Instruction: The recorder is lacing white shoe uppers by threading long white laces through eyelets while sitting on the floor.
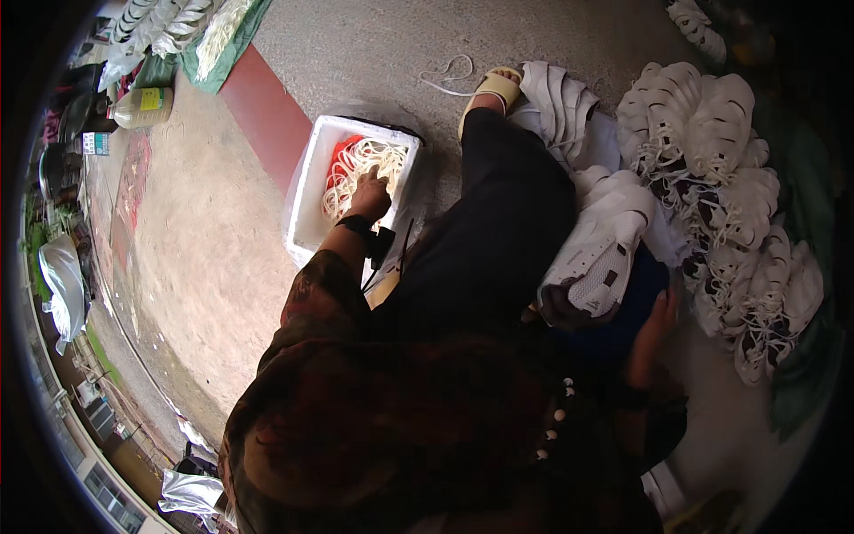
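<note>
My left hand (pixel 372 198) reaches into a white foam box (pixel 305 210) and touches a tangled heap of cream shoelaces (pixel 342 189). Its fingers are stretched out and slightly apart over the laces; no lace is plainly gripped. On my lap, toward the right, lies a white shoe upper (pixel 589 267) with a mesh toe, and more white uppers (pixel 614 198) lie just behind it. Under and beside the upper is a dark blue thing (pixel 633 307) whose kind I cannot make out. My right hand (pixel 656 322) rests against its right side, fingers extended, partly in shadow.
Piles of laced white uppers (pixel 703 125) stand at the right beside green sheeting (pixel 805 356). Another white stack (pixel 560 102) is near my sandalled foot (pixel 496 92). A loose lace (pixel 449 78) lies on the floor. A large plastic bottle (pixel 142 108) stands far left.
</note>
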A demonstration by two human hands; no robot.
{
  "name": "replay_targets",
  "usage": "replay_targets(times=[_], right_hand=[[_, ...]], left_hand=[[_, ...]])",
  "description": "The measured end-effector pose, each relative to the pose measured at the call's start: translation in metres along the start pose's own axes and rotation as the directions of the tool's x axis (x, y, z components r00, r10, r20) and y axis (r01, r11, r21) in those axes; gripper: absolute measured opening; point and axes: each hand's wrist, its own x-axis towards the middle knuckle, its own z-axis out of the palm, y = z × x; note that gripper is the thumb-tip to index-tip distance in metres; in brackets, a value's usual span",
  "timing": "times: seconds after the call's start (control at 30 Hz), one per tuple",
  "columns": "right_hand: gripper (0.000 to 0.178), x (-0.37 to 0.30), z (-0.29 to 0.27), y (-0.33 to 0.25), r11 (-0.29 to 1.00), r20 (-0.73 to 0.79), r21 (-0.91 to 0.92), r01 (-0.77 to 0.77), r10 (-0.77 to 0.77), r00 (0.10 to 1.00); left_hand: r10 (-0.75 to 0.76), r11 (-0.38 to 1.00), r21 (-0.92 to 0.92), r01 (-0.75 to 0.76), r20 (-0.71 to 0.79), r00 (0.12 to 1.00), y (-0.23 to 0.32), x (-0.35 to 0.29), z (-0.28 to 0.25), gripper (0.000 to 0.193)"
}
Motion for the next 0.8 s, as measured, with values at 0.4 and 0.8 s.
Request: replay_targets(times=[0.4, 0.8], right_hand=[[0.037, -0.003, 0.001, -0.014, 0.989, 0.045, 0.105, -0.103, 0.099, 0.994], [0.039, 0.000, -0.001, -0.022, 0.979, 0.061, 0.006, 0.205, -0.205, 0.977]], left_hand=[[0.028, 1.000, -0.016, -0.024, 0.275, 0.961, -0.002, 0.065, 0.000, 0.032], [0.355, 0.520, -0.783, -0.342, -0.166, 0.920, 0.151, -0.066, -0.150, 0.009]])
